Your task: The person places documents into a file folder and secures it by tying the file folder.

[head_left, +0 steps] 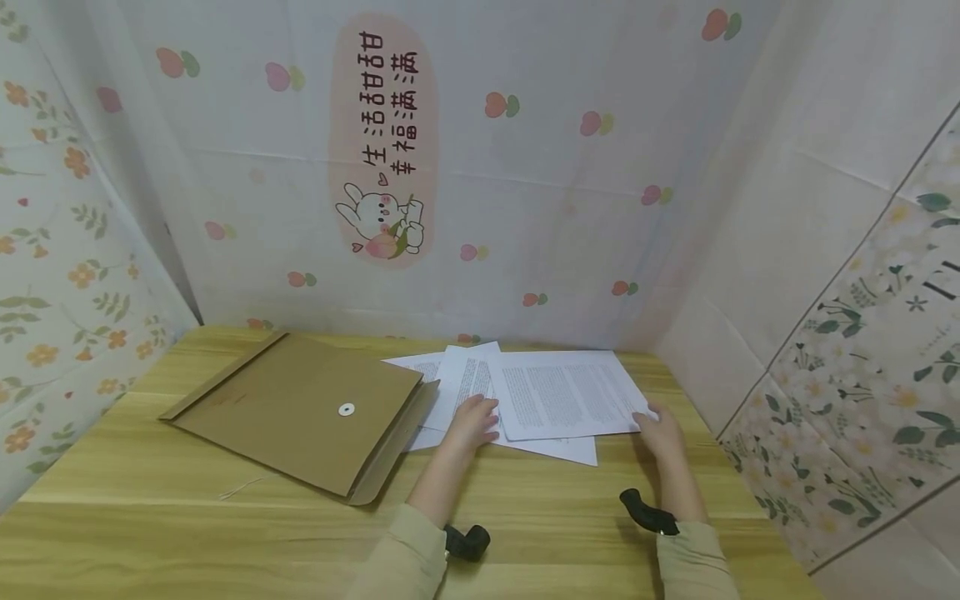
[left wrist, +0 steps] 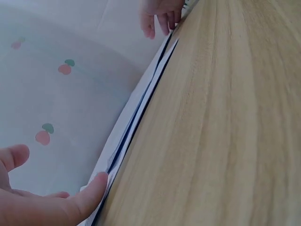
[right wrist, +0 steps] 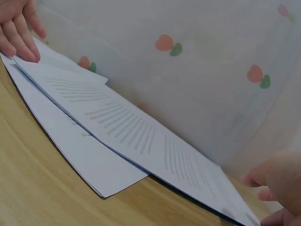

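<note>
Several printed sheets lie fanned out in front of both hands. The top sheet (head_left: 570,392) is uppermost on the right, over another printed sheet (head_left: 457,392) and more paper beneath. My left hand (head_left: 471,422) is at the left edge of the top sheet, fingers spread over the paper. In the right wrist view, the left fingertips (right wrist: 29,52) rest on the sheets. At the right edge of the top sheet is my right hand (head_left: 663,432), its fingertips right at the sheet's lower corner, thumb and fingers apart in the right wrist view.
A brown paper document envelope (head_left: 300,408) with a white round button (head_left: 346,409) lies left of the sheets, its flap side towards them. A thin string (head_left: 242,487) is on the wooden table (head_left: 555,508). Patterned cloth (head_left: 555,192) hangs behind the table and along both sides.
</note>
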Available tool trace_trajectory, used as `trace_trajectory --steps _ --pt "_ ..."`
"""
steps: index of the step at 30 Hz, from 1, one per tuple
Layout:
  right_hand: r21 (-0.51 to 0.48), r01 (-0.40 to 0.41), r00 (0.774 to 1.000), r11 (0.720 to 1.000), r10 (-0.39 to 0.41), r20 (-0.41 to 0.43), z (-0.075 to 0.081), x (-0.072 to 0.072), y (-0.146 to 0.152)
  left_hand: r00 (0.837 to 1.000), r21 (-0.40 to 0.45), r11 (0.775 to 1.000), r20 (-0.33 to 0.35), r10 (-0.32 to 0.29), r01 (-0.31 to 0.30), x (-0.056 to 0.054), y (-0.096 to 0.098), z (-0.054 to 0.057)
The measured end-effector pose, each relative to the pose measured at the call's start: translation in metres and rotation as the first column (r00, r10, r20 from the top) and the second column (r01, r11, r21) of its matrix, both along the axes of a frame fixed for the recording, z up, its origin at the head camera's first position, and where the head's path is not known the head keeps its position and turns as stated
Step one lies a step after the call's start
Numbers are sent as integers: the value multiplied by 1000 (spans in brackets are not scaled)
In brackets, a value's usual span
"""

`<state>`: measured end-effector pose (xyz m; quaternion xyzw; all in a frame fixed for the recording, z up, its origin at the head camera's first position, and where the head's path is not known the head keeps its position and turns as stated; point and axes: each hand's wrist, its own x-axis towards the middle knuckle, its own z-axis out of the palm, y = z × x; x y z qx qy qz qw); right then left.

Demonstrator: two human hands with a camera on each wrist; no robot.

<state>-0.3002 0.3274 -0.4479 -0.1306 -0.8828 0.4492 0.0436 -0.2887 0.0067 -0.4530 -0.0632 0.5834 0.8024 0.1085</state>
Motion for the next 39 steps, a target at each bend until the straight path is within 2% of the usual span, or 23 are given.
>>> trace_trajectory --steps 4,6,9,11,16,19,21,23,24,25,28,31,34,35,37,38,39 --pt "-30 21 1000 999 -21 -7 0 1 0 1000 66 998 12 -26 25 -1 -2 -2" --pt "-37 47 999 998 -48 -13 -1 1 -1 999 66 997 7 -31 30 -1 -2 -3" --pt "-58 110 993 992 -112 -31 -1 2 -5 1000 22 1000 -9 -22 22 -1 -3 -6" --pt "-93 160 985 983 -165 -51 -2 2 -7 999 -47 999 -36 -7 6 -1 -3 -9" --pt "-222 241 960 945 -266 -92 -4 4 -12 995 -219 975 -101 3 -25 0 -2 -15" --pt "-289 264 948 920 -303 -97 -5 3 -15 995 -227 974 -95 -16 -6 1 -2 -17" --pt "-339 281 941 898 -327 -85 -5 2 -16 997 -192 981 -71 -32 18 2 -3 -17" --pt "-427 286 937 858 -344 -64 -5 0 -18 998 -146 989 -50 -45 37 2 -3 -17" --pt "-478 282 936 832 -348 -53 -4 0 -19 998 -121 992 -40 -48 43 2 -3 -16" --pt "-542 274 935 795 -352 -43 -4 0 -20 998 -97 994 -33 -50 46 3 -4 -16" --pt "-725 234 937 647 -350 -10 0 0 -24 998 -39 997 -31 -61 60 3 -6 -15" --pt "-841 184 947 509 -320 14 5 2 -28 996 32 997 -36 -75 77 4 -8 -13" --pt "-903 145 966 404 -254 42 11 4 -34 993 102 989 -68 -99 105 4 -11 -8" --pt "-915 135 973 380 -227 49 14 4 -36 991 118 986 -80 -108 117 4 -11 -6" --pt "-930 116 983 350 -177 56 18 4 -41 986 131 981 -108 -131 144 4 -12 -1" --pt "-934 109 984 341 -167 54 20 4 -44 982 129 979 -123 -145 160 5 -12 2" --pt "-933 103 987 344 -154 52 22 5 -48 977 123 977 -141 -159 176 6 -12 5"
